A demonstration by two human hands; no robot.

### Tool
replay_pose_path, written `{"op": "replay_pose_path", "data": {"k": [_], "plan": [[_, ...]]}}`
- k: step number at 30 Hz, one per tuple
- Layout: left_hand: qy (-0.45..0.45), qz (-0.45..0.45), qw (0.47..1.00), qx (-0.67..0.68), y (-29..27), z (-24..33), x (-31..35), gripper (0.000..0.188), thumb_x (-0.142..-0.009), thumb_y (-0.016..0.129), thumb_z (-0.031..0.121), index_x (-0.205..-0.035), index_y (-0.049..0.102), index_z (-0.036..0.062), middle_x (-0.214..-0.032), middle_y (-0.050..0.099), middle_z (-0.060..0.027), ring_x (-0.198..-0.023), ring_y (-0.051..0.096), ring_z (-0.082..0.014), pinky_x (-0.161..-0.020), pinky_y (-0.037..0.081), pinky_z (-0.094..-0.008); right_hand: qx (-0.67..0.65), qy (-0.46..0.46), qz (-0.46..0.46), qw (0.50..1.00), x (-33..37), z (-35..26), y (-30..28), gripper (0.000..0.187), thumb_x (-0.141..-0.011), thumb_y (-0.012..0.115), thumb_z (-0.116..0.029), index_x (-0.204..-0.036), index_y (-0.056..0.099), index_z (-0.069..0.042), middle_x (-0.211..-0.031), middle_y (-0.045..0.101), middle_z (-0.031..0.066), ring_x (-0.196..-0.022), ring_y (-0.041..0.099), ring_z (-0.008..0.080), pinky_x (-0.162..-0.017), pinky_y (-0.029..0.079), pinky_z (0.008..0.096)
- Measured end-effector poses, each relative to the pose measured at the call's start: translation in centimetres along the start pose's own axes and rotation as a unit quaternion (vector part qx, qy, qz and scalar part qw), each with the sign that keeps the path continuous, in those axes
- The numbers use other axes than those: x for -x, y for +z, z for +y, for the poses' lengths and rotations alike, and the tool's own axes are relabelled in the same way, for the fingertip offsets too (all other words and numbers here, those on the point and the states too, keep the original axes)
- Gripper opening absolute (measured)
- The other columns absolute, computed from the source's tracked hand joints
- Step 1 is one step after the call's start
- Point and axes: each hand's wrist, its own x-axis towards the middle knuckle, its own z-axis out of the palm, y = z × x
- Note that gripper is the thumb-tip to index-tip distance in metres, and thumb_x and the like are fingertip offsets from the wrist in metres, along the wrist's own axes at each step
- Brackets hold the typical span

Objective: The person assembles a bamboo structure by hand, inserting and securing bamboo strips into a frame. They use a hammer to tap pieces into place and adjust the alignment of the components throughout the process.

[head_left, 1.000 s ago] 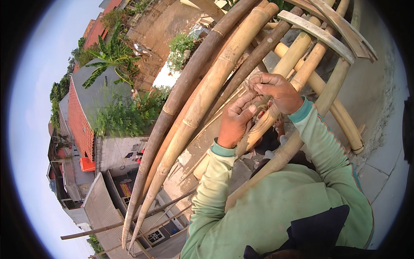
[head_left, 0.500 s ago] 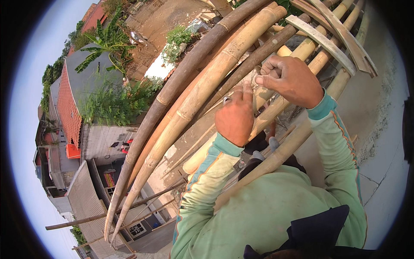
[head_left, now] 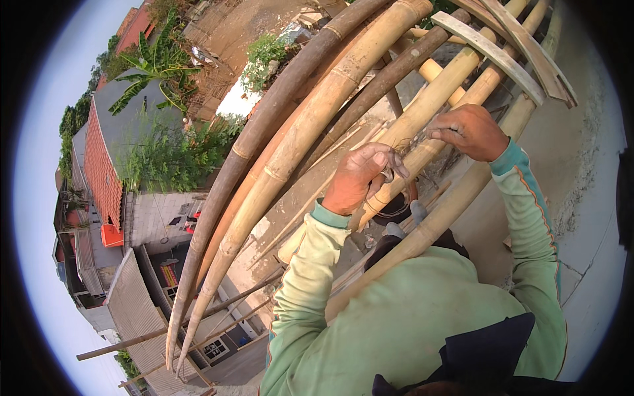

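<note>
Both my hands are closed above a lattice of bamboo poles. My left hand point(head_left: 363, 175) has its fingers curled over a pale bamboo pole point(head_left: 419, 115), a ring on one finger; what lies inside the curl is too small to make out. To its right, my right hand point(head_left: 474, 133) pinches thumb against fingertips at the end of some thin dark strands point(head_left: 415, 140), wire or cord, which run toward the left fingers. Beneath them another pale pole point(head_left: 482, 92) slants up to the right.
Long bent poles, one dark brown point(head_left: 264, 122) and one yellow point(head_left: 285, 162), sweep along my left. Split bamboo strips point(head_left: 492, 56) lie across the poles at upper right. A thick pole point(head_left: 432, 231) passes before my torso. Below are roofs point(head_left: 139, 297) and the ground far down.
My hands have moved apart: the left came down and toward me, the right shifted right and slightly down. The thin strands now show between them.
</note>
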Motion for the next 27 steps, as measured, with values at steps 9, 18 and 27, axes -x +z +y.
{"op": "replay_pose_path", "data": {"k": [9, 18, 27], "plan": [[0.121, 0.217, 0.926, -0.285, -4.2, -6.0, 0.9, 0.029, -0.113, 0.048, 0.027, -0.106, 0.064, 0.0036, -0.115, 0.072, -0.0106, -0.101, 0.062, -0.0161, -0.093, 0.049, -0.0314, -0.044, 0.072, 0.797, 0.599, 10.1, 7.2, -1.1, 0.051, -0.11, 0.047, -0.052, -0.104, 0.061, -0.004, -0.097, 0.064, 0.0038, -0.087, 0.055, 0.0132, -0.078, 0.046, 0.0289], [0.064, 0.268, 0.949, -0.154, -6.1, -9.8, 0.3, 0.026, -0.113, 0.049, 0.022, -0.099, 0.057, 0.0015, -0.111, 0.072, -0.0188, -0.103, 0.064, -0.0205, -0.099, 0.049, -0.0352, -0.358, 0.299, 0.577, 0.671, 15.3, 10.6, 22.5, 0.042, -0.112, 0.045, -0.041, -0.112, 0.063, -0.003, -0.088, 0.066, 0.0059, -0.075, 0.063, 0.0147, -0.068, 0.051, 0.0304], [0.09, 0.315, 0.945, 0.005, -5.9, -11.0, -0.5, 0.027, -0.113, 0.05, 0.026, -0.106, 0.056, 0.0014, -0.112, 0.071, -0.0192, -0.089, 0.062, -0.0178, -0.085, 0.053, -0.0317, -0.267, 0.53, 0.079, 0.801, 18.0, 19.4, 38.6, 0.057, -0.098, 0.066, -0.036, -0.141, 0.054, 0.001, -0.121, 0.066, 0.0153, -0.109, 0.066, 0.0252, -0.095, 0.054, 0.0369]]}}
